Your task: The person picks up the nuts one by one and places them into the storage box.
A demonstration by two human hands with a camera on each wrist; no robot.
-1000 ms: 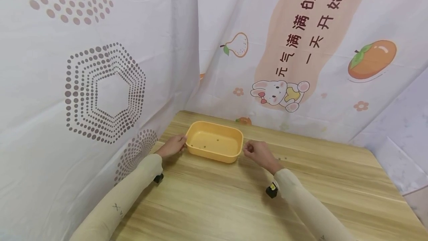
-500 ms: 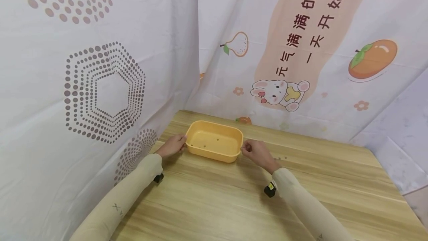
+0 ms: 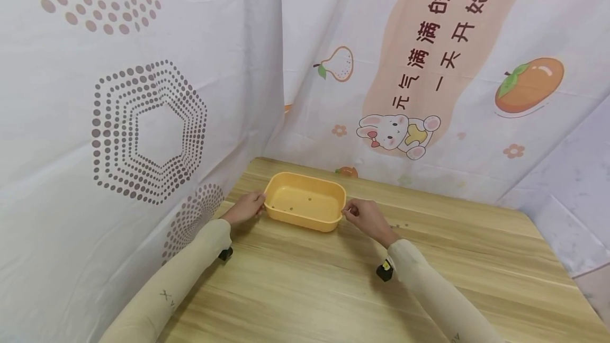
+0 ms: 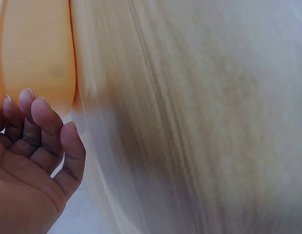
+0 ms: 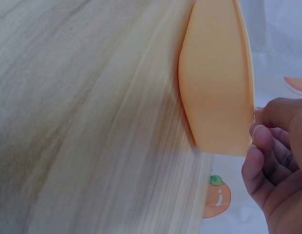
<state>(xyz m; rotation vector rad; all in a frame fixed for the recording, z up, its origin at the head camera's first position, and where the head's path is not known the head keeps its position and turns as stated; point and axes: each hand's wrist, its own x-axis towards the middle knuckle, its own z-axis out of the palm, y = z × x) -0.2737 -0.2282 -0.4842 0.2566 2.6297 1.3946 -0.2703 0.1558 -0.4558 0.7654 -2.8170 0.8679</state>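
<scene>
A shallow yellow plastic basin [image 3: 305,220] stands on the wooden table, with several tiny dark ring-like pieces [image 3: 310,199] scattered over its floor. My left hand [image 3: 245,207] holds the basin's left end, fingers curled against its outer wall in the left wrist view; the thumb is mostly hidden. At the opposite end my right hand [image 3: 368,219] is by the rim. In the right wrist view its thumb and forefinger pinch a tiny shiny piece [image 5: 258,113] right at the basin's edge; its exact kind is too small to tell.
Several more tiny pieces [image 3: 406,225] lie on the table [image 3: 305,290] beyond my right wrist. A printed white curtain [image 3: 324,110] hangs behind the table, and another dotted curtain [image 3: 229,94] borders its left side.
My right hand has moved slightly left, up to the basin's right rim. The left hand and the basin have stayed put.
</scene>
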